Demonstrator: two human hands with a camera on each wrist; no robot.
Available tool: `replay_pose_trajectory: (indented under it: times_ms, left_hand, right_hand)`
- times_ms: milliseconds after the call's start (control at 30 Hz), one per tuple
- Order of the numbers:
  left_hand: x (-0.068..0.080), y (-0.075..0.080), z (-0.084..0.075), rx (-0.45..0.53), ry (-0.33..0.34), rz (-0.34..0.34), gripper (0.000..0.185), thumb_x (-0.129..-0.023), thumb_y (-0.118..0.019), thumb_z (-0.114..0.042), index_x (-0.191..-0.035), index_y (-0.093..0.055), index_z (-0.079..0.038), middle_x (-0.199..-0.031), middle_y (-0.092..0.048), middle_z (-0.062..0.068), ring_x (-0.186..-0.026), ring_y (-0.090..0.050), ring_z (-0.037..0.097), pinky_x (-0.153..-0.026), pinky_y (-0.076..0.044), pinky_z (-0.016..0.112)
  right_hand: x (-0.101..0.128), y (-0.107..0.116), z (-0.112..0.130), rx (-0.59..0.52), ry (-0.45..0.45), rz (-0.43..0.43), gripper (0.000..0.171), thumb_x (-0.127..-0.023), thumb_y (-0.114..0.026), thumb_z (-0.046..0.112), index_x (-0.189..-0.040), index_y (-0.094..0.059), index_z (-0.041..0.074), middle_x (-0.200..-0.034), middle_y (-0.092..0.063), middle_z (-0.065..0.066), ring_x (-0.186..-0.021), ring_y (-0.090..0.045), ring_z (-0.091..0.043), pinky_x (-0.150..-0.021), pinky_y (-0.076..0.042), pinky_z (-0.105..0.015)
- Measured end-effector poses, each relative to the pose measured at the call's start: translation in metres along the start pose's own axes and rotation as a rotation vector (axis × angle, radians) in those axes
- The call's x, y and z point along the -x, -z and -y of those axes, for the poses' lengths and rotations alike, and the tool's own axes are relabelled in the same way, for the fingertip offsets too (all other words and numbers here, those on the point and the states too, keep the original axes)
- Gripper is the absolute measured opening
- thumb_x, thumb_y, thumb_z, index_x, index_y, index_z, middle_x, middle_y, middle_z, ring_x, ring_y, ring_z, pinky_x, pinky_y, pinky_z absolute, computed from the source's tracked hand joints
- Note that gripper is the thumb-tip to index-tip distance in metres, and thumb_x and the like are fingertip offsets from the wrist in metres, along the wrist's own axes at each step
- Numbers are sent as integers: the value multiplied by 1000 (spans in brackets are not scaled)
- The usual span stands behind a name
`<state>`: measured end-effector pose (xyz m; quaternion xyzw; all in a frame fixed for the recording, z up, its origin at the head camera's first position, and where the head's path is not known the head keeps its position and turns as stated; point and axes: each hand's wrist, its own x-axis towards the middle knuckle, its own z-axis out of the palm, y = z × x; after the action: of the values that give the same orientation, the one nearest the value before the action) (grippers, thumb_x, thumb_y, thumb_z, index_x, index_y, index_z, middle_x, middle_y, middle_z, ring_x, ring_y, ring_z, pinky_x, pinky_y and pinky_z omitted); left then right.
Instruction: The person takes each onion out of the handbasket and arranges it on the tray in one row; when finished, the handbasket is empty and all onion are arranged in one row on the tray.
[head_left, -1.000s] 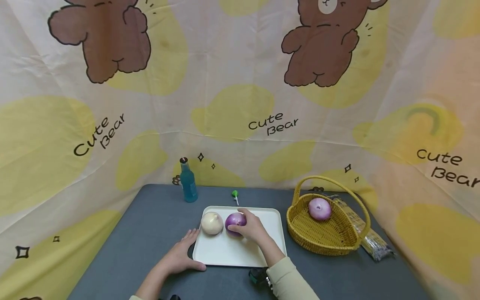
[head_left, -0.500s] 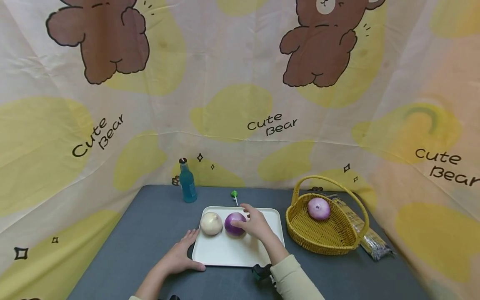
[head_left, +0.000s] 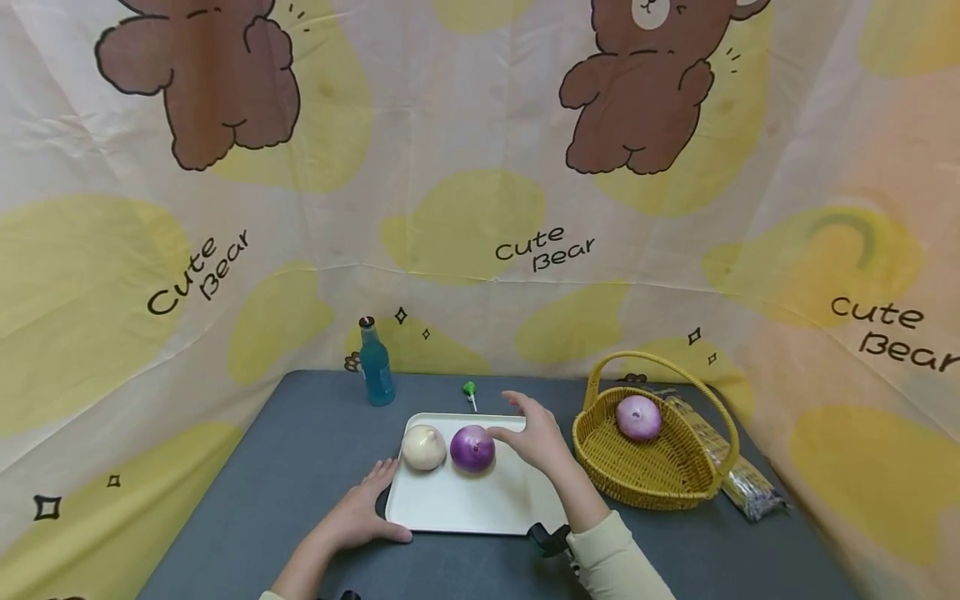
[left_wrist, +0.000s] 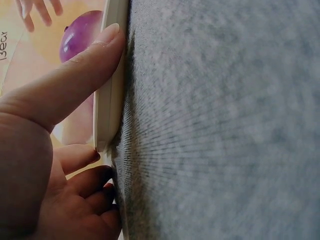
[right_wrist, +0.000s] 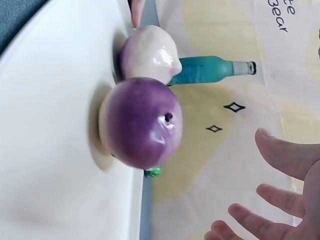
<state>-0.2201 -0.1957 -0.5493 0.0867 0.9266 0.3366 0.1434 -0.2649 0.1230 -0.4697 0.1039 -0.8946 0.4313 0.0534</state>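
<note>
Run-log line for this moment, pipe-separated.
left hand: touching tray edge | right hand: empty, apart from purple onion | on tray: purple onion, white onion | in basket: lilac onion

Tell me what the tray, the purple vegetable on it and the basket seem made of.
Tray: probably plastic, smooth, with an even moulded-looking rim. Purple vegetable: smooth, glossy skin with bright highlights; real or imitation, I can't tell. Basket: woven yellow strands, the weave visible; natural or synthetic stays open.

I'm in what looks like a staged tabletop nook: my grey table (head_left: 255, 483) runs towards twelve o'clock, and creased "Cute Bear" cloth (head_left: 465, 133) hangs round it from ten to two, hiding what room this is.
</note>
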Motion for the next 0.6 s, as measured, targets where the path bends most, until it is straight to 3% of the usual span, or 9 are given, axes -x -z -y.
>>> replay_pose_trajectory:
  times_ms: [600]
  left_hand:
    - [1,1,-1,5,2,0,126,-61,-95,-49,-159,-29,-5,-165,-25,22,-152,-16,49,-113,-21,73]
  right_hand:
    - [14,38,-16,47,-10,-91,67,-84,-84,28,-143,-57,13,-144,-57,-16,-131,-55,-39,-104,-47,-57]
